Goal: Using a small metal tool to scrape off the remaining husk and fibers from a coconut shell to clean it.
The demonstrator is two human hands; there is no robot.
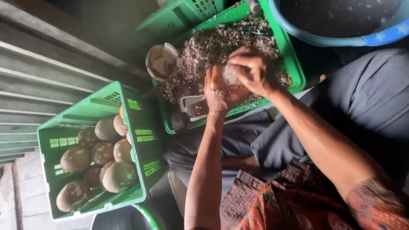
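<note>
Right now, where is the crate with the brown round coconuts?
In the head view, the green crate of coconuts sits at the lower left, beside the shavings-filled crate under both hands.

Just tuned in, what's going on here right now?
A person holds a pale round fruit in both hands over a green crate full of brown peelings. The left hand cups it from below; the right hand presses on top. A second crate to the side holds brown mottled fruits. A blue tub sits beyond.
</note>
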